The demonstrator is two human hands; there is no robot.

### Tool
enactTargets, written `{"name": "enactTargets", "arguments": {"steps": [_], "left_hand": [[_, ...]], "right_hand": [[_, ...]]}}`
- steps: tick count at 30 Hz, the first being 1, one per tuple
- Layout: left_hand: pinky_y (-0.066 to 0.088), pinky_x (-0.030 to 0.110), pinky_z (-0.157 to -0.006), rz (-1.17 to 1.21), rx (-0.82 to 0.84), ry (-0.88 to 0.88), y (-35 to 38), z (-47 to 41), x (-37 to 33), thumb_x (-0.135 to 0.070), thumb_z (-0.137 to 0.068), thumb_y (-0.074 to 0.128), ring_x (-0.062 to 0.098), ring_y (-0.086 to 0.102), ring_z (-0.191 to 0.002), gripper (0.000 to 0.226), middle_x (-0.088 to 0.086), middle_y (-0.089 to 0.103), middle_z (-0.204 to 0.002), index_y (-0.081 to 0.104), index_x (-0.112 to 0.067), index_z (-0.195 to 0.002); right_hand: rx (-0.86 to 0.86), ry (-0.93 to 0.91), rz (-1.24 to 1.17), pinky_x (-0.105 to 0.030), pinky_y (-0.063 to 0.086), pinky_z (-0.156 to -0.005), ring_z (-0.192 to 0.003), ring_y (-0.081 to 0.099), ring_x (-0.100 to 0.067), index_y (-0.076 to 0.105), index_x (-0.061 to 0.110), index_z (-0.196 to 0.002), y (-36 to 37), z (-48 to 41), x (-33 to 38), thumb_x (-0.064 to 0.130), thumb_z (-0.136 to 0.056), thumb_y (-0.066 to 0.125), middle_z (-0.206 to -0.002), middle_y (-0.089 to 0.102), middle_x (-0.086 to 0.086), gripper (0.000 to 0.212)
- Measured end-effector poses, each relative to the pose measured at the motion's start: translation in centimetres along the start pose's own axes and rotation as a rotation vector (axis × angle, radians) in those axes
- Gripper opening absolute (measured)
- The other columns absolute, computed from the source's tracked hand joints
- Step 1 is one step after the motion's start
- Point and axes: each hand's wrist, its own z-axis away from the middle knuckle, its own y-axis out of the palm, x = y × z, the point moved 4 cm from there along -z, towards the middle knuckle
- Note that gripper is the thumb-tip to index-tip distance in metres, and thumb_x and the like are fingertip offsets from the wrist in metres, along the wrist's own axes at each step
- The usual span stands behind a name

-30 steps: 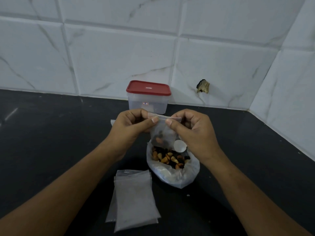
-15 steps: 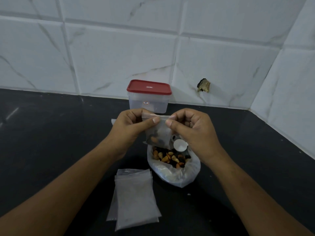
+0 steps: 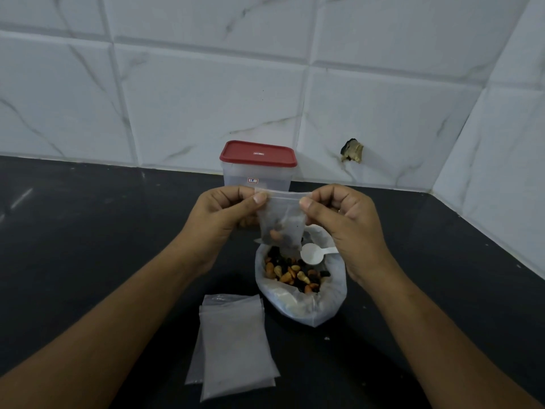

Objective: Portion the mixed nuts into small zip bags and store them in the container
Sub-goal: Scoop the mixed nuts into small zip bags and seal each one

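Observation:
A small clear zip bag (image 3: 282, 222) with a few nuts at its bottom hangs in the air between my hands. My left hand (image 3: 227, 214) pinches its top left corner and my right hand (image 3: 339, 214) pinches its top right corner, thumbs on the zip strip. Right below it an open plastic bag of mixed nuts (image 3: 298, 278) sits on the black counter, with a white plastic spoon (image 3: 314, 254) lying in it. Behind my hands stands a clear container with a red lid (image 3: 258, 166), lid on.
A small stack of empty zip bags (image 3: 236, 340) lies on the black counter (image 3: 88, 246) near me, left of the nut bag. White tiled walls close the back and the right side; one tile has a chipped hole (image 3: 351, 151).
My thumbs have slid apart along the top strip of the small bag, from its middle out to its two corners. The bag now hangs flat and wide.

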Motion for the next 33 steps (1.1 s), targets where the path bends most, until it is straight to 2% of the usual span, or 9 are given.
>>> {"name": "enactTargets", "arguments": {"steps": [5,9,16,20,26,30,33], "left_hand": [[0.059,0.025,-0.073,-0.033,-0.001,0.036,0.4,0.2,0.4,-0.015,-0.09,0.067,0.017,0.073,-0.082,0.019,0.013,0.076,-0.09,0.073,0.003,-0.095],[0.062,0.033,-0.08,-0.076,0.044,0.052,1.2,0.4,0.7,-0.014,-0.087,0.071,0.025,0.073,-0.087,0.017,0.018,0.077,-0.094,0.076,0.0,-0.096],[0.059,0.024,-0.076,-0.062,0.06,0.069,1.2,0.4,0.1,-0.011,-0.085,0.07,0.018,0.074,-0.086,0.005,0.009,0.077,-0.09,0.072,-0.006,-0.087],[0.056,0.019,-0.067,-0.075,0.019,0.077,0.7,0.3,-0.1,-0.009,-0.088,0.068,0.016,0.073,-0.08,0.007,0.006,0.075,-0.084,0.069,-0.003,-0.086],[0.06,0.027,-0.075,-0.049,-0.021,0.06,-0.1,-0.1,0.0,-0.016,-0.087,0.07,0.023,0.073,-0.088,0.022,0.013,0.073,-0.093,0.066,0.004,-0.092],[0.06,0.027,-0.072,-0.029,-0.057,0.062,-0.4,-0.1,0.0,-0.016,-0.083,0.073,0.022,0.073,-0.085,0.019,0.012,0.073,-0.092,0.066,0.0,-0.09],[0.058,0.023,-0.065,-0.03,-0.085,0.061,-0.7,-0.2,-0.2,-0.012,-0.086,0.072,0.014,0.072,-0.075,0.011,0.006,0.074,-0.084,0.066,-0.003,-0.087]], "right_hand": [[0.07,-0.032,0.123,-0.025,0.058,-0.074,-0.082,0.068,-0.013,0.07,0.01,-0.098,0.7,0.3,-0.4,0.009,-0.095,0.074,-0.092,0.072,-0.009,0.005],[0.156,-0.086,0.177,-0.02,0.054,-0.072,-0.08,0.07,-0.011,0.074,0.007,-0.096,2.1,0.9,-0.6,0.007,-0.096,0.073,-0.086,0.074,-0.004,0.002],[0.113,-0.121,0.14,-0.02,0.053,-0.071,-0.077,0.068,-0.009,0.073,0.005,-0.091,1.8,0.8,-0.2,0.002,-0.094,0.073,-0.082,0.072,-0.004,0.004],[0.048,-0.09,0.107,-0.024,0.056,-0.071,-0.075,0.067,-0.013,0.074,0.009,-0.089,1.2,0.5,0.0,0.004,-0.093,0.075,-0.083,0.072,-0.009,0.007],[-0.001,-0.059,0.064,-0.025,0.055,-0.068,-0.069,0.061,-0.013,0.074,0.012,-0.084,0.8,0.3,0.1,0.006,-0.091,0.078,-0.08,0.07,-0.015,0.009],[-0.016,-0.038,0.021,-0.032,0.06,-0.072,-0.071,0.066,-0.02,0.072,0.01,-0.078,0.6,0.2,-0.1,0.006,-0.086,0.082,-0.078,0.073,-0.012,0.013],[0.005,-0.031,0.009,-0.031,0.06,-0.073,-0.072,0.067,-0.021,0.074,0.01,-0.081,0.6,0.2,-0.2,0.006,-0.089,0.08,-0.078,0.074,-0.013,0.011]]}}
